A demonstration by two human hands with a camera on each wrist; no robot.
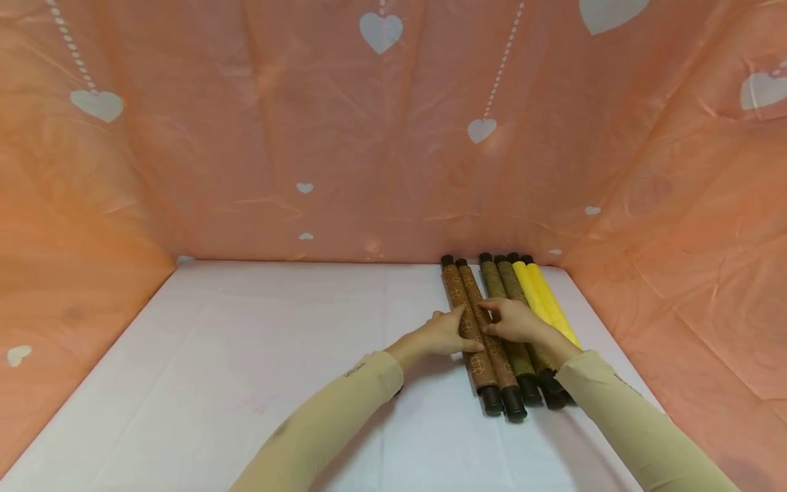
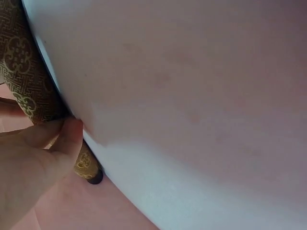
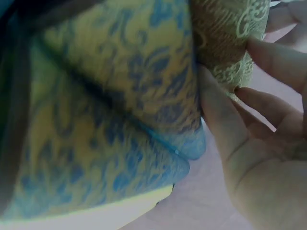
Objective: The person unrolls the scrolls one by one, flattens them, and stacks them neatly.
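Six rolled scrolls lie side by side at the table's (image 1: 246, 355) right, long axes running toward the back wall. The left hand (image 1: 439, 336) and right hand (image 1: 516, 321) pinch the two brown scrolls (image 1: 486, 362), fingers curled round them

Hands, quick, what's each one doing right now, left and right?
Left hand: fingers curled against the left brown roll, gripping it.
Right hand: fingers pinch the second brown roll.
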